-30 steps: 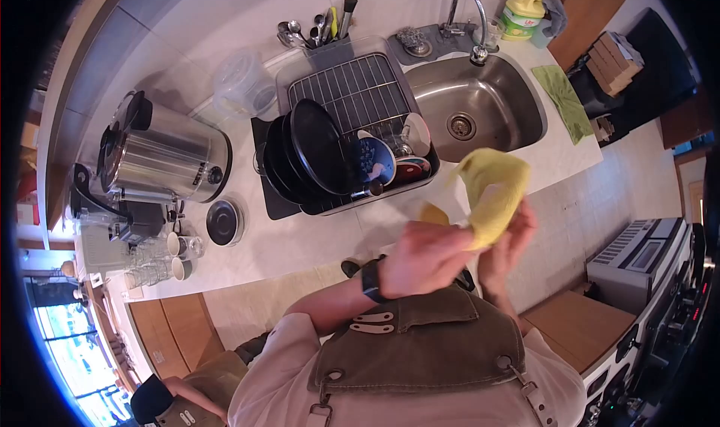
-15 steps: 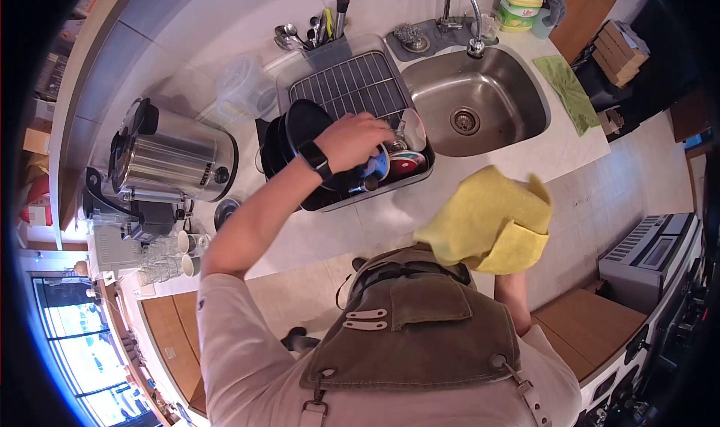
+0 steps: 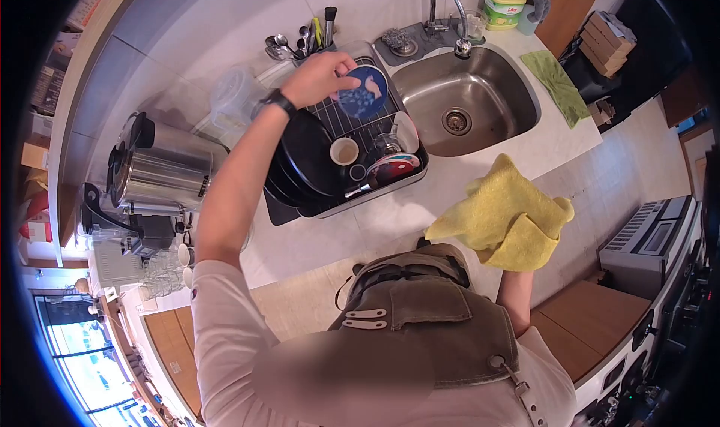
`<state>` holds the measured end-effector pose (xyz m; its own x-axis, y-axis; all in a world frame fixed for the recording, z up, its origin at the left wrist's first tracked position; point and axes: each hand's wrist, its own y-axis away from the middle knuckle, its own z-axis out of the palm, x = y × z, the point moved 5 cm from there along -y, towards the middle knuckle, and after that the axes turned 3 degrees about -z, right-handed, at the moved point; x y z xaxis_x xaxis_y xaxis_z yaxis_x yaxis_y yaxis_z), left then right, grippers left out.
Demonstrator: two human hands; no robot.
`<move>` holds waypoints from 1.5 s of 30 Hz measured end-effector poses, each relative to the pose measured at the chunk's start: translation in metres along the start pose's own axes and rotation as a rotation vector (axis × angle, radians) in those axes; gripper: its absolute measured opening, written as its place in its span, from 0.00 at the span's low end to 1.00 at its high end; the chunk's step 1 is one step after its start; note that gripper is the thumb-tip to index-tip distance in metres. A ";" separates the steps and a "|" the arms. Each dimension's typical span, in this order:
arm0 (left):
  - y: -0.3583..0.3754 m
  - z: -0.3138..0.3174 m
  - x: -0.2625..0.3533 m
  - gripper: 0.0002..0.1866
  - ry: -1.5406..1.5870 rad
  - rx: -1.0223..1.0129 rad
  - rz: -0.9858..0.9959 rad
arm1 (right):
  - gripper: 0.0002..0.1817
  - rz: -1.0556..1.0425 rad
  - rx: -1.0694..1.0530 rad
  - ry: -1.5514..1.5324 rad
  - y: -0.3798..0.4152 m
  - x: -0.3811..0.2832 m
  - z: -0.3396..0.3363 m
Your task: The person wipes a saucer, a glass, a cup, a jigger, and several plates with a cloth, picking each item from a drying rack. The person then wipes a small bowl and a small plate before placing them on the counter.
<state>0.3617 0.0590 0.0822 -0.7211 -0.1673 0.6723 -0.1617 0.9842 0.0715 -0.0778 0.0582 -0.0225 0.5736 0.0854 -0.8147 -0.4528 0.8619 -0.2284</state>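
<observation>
My left hand pinches the edge of a small blue saucer with a pale pattern, raised above the dish rack. Draped over my right hand, a yellow cloth hides the fingers and hangs in front of the counter edge. Below the saucer, a cup sits in the rack. Black pans lean at its left side, and red-patterned saucers stand at the front right beside a glass.
Right of the rack is a steel sink with a curved faucet. A green cloth lies beyond it, near a yellow detergent jug. A large steel urn and a clear plastic pitcher stand to the left.
My left hand has lifted the blue saucer out of the rack's front and moved it up and back. The cup now shows. The yellow cloth has shifted slightly and changed its folds.
</observation>
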 end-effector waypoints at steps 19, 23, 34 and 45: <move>-0.005 0.151 0.011 0.38 -0.501 -0.598 -0.333 | 0.35 0.022 0.007 -0.008 -0.001 0.006 0.000; -0.015 0.168 -0.004 0.39 -0.585 -0.519 -0.202 | 0.35 0.027 -0.011 -0.020 -0.005 0.006 0.000; 0.014 0.043 0.054 0.35 -0.453 0.203 -0.012 | 0.36 0.010 -0.091 -0.047 -0.034 -0.009 0.012; 0.094 0.077 0.165 0.27 -0.246 0.247 0.678 | 0.36 0.085 -0.282 -0.092 -0.093 0.031 0.097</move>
<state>0.1756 0.1195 0.1427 -0.8409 0.4327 0.3250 0.2446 0.8396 -0.4850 0.0478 0.0295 0.0249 0.5789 0.2075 -0.7886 -0.6660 0.6783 -0.3104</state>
